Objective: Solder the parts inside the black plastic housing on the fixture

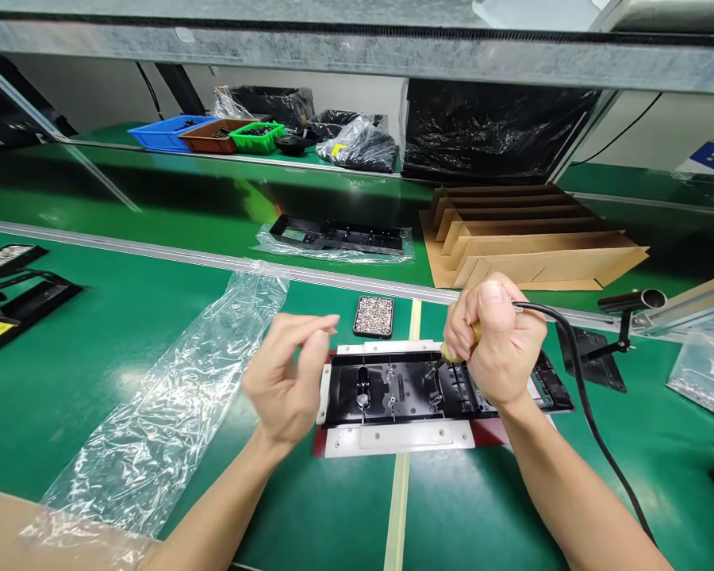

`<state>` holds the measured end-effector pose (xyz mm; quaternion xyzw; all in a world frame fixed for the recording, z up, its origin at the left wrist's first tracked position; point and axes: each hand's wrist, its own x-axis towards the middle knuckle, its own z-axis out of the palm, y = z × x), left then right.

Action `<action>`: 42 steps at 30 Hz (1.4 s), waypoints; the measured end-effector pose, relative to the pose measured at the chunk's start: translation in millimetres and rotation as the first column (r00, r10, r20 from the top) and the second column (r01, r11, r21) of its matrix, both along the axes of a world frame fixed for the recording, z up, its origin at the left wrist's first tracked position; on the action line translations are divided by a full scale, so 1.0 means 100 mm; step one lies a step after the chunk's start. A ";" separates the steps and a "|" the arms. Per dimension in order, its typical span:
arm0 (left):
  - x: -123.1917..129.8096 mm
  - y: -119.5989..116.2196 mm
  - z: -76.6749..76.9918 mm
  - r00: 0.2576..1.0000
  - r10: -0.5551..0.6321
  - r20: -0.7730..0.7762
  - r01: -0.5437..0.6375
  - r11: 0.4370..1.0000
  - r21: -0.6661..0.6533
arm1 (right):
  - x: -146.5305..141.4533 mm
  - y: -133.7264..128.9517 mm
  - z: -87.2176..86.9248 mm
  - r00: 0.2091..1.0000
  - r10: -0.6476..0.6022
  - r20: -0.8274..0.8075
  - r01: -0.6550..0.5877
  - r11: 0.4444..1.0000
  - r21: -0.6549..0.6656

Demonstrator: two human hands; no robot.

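My right hand (497, 341) grips a corded electric screwdriver (459, 349), tip down on a long black plastic part (404, 388). That part lies in a white and red fixture (393, 438) on the green bench. Raised just left of the fixture, my left hand (289, 373) has thumb and fingertips pinched together; whether a screw sits between them is too small to tell. A small black tray of screws (374, 316) rests just behind the fixture. The screwdriver's black cable (589, 404) runs off to the lower right.
A crumpled clear plastic bag (172, 412) lies to the left. Black parts (12, 297) sit at the far left, another bagged black part (339, 235) on the conveyor behind. Folded cardboard dividers (529, 238) stand at back right; coloured bins (214, 133) at back left.
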<state>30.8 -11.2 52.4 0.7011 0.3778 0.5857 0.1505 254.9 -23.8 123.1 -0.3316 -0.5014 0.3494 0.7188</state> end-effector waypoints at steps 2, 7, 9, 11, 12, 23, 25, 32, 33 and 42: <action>0.09 0.04 -0.09 0.998 -0.070 0.006 0.070 0.997 -0.031 | 0.04 -0.01 0.00 1.000 -0.013 0.008 0.013 1.000 0.004; 0.23 0.05 -0.30 0.966 -0.258 -0.004 0.256 0.961 -0.103 | 0.13 -0.04 0.03 0.999 -0.038 0.018 0.038 0.999 -0.030; 0.25 0.04 -0.31 0.956 -0.294 -0.003 0.293 0.953 -0.081 | 0.16 -0.05 0.03 0.999 -0.034 0.031 0.036 0.998 -0.042; 0.27 0.03 -0.29 0.952 -0.306 -0.006 0.305 0.951 -0.044 | 0.18 -0.05 0.03 0.998 -0.051 0.038 0.053 0.997 -0.049; 0.27 0.03 -0.29 0.952 -0.305 -0.009 0.305 0.952 -0.030 | 0.18 -0.05 0.03 0.997 -0.063 0.037 0.065 0.997 -0.048; 0.31 0.02 -0.32 0.943 -0.322 -0.078 0.323 0.946 -0.001 | 0.21 -0.06 0.05 0.996 -0.065 0.060 0.066 0.998 -0.017; 0.31 0.03 -0.32 0.942 -0.323 -0.084 0.325 0.946 0.004 | 0.20 -0.07 0.05 0.996 -0.068 0.060 0.070 0.997 -0.039; 0.28 0.04 -0.35 0.934 -0.337 -0.121 0.341 0.940 0.013 | 0.20 -0.08 0.07 0.997 -0.070 0.043 0.072 0.997 -0.036; 0.28 0.04 -0.35 0.933 -0.336 -0.127 0.340 0.940 0.014 | 0.20 -0.08 0.07 0.996 -0.072 0.043 0.073 0.997 -0.035; 0.32 0.03 -0.32 0.934 -0.335 -0.123 0.339 0.940 0.021 | 0.21 -0.08 0.13 0.995 -0.089 0.050 0.090 0.995 -0.035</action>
